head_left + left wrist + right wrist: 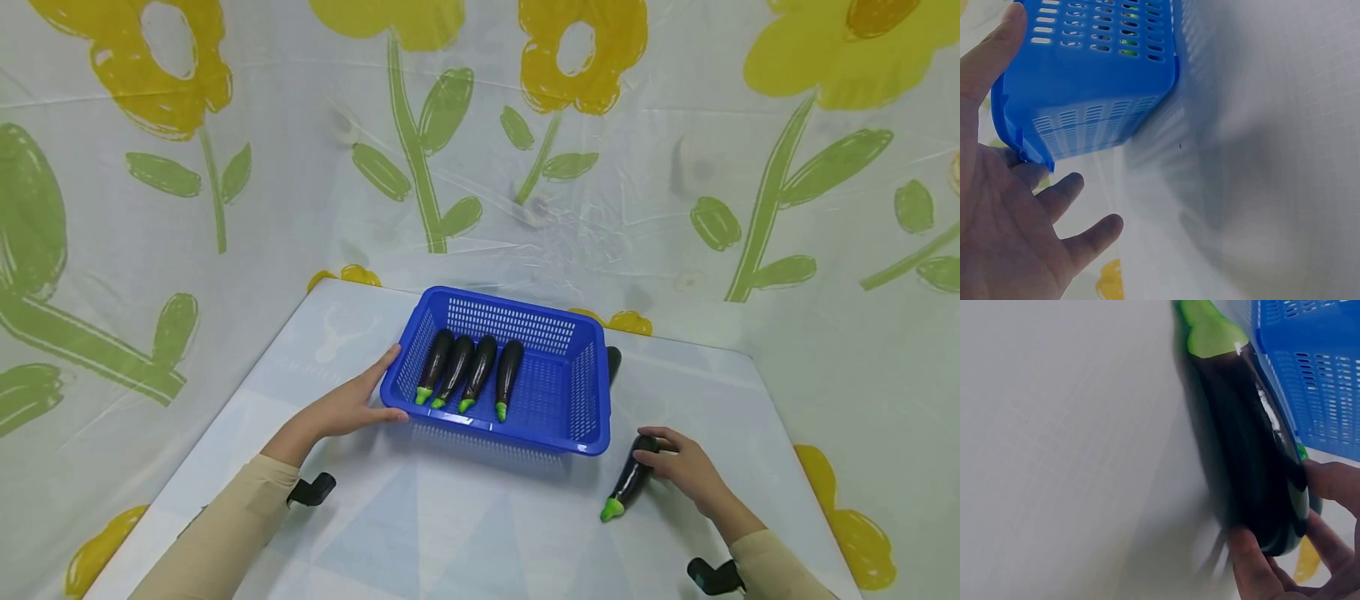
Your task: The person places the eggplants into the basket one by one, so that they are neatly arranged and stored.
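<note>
A blue plastic basket stands tilted slightly in the head view, with several dark, glossy eggplants lying inside, green stem ends toward me. My left hand is spread at its left corner, thumb by the near rim and fingers along the left side. In the left wrist view, the fingers are mostly straight, fingertips touching the rim. To the right of the basket, my right hand pinches the blunt end of another eggplant between thumb and fingers. Its green stem end points toward me, close over the table.
One more eggplant lies beyond the basket's right side, partly hidden by it. The pale patterned table meets a flower-printed sheet at the back and sides. A black wrist mount shows near each sleeve.
</note>
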A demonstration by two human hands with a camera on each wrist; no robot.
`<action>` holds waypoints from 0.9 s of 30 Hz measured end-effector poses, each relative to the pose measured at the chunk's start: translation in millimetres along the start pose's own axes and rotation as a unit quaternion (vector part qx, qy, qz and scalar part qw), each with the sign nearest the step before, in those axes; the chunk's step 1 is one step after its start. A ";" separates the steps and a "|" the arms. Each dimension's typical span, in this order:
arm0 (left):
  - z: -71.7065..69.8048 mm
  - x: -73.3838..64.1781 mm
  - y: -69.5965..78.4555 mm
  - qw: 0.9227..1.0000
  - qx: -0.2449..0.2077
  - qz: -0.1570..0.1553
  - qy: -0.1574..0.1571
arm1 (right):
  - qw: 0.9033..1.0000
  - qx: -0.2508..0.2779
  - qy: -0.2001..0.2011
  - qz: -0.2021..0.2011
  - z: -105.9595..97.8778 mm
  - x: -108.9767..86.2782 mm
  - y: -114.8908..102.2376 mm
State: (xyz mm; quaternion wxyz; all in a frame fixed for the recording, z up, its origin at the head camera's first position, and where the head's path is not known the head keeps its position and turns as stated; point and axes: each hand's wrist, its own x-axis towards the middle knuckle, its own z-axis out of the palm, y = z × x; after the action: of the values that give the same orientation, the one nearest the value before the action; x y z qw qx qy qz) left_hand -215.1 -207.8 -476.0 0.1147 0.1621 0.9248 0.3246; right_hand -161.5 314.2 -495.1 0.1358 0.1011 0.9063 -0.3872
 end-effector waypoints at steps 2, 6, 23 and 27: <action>-0.2 -0.2 0.1 1.000 0.001 -0.001 0.000 | 1.000 0.011 0.001 0.003 0.8 -0.2 0.0; -0.3 -1.0 0.9 1.000 -0.003 0.005 -0.002 | 0.999 0.032 -0.007 -0.002 2.6 -1.3 0.3; -0.2 -1.1 0.5 1.000 -0.004 0.013 0.001 | 0.999 0.031 -0.015 -0.011 -6.7 0.0 -5.0; -0.8 -1.1 -0.1 1.000 -0.007 0.016 0.000 | 0.999 0.024 -0.018 -0.026 -14.5 0.8 -10.9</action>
State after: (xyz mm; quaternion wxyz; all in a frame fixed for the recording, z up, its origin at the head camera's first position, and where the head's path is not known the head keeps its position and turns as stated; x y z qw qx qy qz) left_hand -214.4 -208.8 -475.4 0.1108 0.1757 0.9199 0.3327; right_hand -167.9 317.4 -478.5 0.1394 0.0734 0.8965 -0.4141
